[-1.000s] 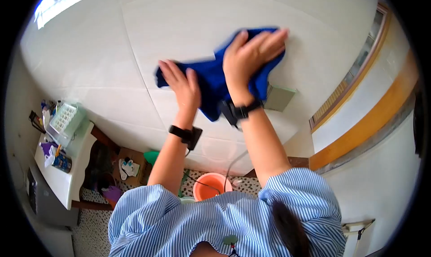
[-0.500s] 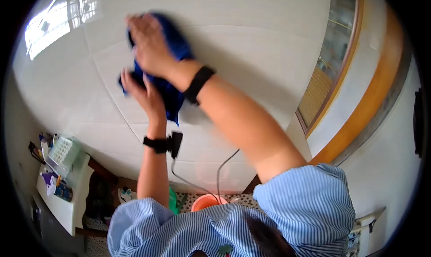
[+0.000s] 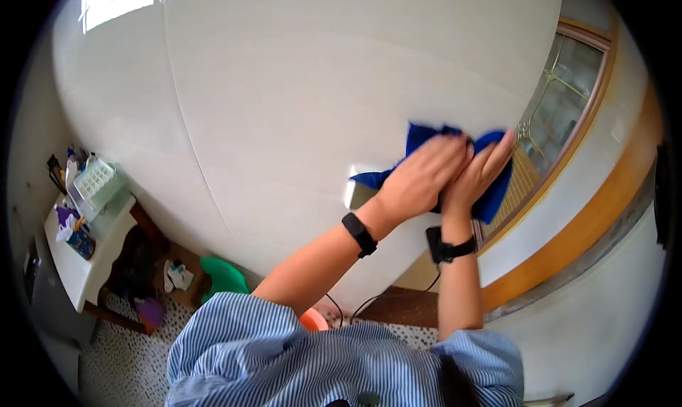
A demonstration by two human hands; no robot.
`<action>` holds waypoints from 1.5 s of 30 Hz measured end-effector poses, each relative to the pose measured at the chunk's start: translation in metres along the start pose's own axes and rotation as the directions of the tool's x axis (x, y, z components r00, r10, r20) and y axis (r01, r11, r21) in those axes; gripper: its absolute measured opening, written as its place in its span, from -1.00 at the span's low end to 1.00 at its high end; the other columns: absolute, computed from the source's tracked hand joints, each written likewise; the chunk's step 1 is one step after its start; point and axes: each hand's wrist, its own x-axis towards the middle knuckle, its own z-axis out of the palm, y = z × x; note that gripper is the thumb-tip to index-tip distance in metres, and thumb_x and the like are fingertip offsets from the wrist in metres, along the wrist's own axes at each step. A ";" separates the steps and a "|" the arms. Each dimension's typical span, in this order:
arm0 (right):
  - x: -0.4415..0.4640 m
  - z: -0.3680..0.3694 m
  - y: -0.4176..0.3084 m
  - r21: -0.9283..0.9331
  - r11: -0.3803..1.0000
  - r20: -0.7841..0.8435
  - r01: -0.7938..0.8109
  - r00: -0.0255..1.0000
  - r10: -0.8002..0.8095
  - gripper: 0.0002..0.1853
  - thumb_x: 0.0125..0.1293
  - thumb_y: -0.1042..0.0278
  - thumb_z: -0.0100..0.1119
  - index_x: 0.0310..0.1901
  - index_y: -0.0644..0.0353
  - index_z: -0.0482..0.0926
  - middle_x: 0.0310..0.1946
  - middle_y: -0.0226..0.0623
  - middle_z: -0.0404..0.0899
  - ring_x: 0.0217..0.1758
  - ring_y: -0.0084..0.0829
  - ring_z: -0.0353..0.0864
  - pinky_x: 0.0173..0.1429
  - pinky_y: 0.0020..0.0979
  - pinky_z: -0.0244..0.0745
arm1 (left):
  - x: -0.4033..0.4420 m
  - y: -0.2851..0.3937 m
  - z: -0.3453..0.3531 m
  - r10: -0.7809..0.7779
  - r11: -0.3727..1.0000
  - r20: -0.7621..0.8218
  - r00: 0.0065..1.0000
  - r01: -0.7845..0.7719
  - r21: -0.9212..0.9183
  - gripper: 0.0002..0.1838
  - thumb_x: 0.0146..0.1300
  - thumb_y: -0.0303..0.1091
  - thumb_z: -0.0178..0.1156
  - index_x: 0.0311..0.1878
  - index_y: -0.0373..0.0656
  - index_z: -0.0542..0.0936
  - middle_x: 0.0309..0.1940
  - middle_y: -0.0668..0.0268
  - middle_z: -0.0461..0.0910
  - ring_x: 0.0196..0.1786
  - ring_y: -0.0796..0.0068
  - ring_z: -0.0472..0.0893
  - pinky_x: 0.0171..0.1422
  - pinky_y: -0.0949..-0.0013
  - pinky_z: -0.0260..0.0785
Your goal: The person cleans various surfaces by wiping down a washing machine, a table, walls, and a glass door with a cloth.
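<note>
A blue cloth (image 3: 497, 194) is spread against the pale tiled wall, close to its right edge. My left hand (image 3: 423, 176) lies over the cloth with fingers stretched and close together. Beside it, fingertips near the left hand's, my right hand (image 3: 477, 176) presses flat on the same cloth with straight fingers. Both palms are hidden. A black band (image 3: 360, 235) circles my left wrist, and another with a small black box (image 3: 435, 243) is on my right wrist. One corner of cloth overlaps a whitish plate (image 3: 350, 194) on the wall.
Right of the wall is a wood-framed glass door (image 3: 568, 94). At lower left, a white table (image 3: 67, 268) holds a translucent box (image 3: 99, 187) and small items. A green basin (image 3: 224, 275) and an orange basin (image 3: 314, 319) stand on the speckled floor. A black cable (image 3: 369, 304) hangs near my body.
Both hands and the blue cloth have moved right and down across the wall, from the upper left to near the door. The view has shifted, and more of the floor shows.
</note>
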 end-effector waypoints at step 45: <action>-0.261 -0.017 0.017 0.116 0.946 0.470 0.302 0.823 -0.320 -0.41 0.49 0.05 -0.07 0.26 0.47 0.27 0.47 0.26 0.00 0.52 0.25 0.02 0.53 0.23 -0.14 | -0.310 0.030 0.020 -0.777 0.567 -0.122 0.617 0.771 0.289 -0.20 0.25 -0.39 0.17 0.49 -0.39 0.06 0.52 -0.19 -0.01 0.55 -0.22 0.03 0.59 0.02 -0.05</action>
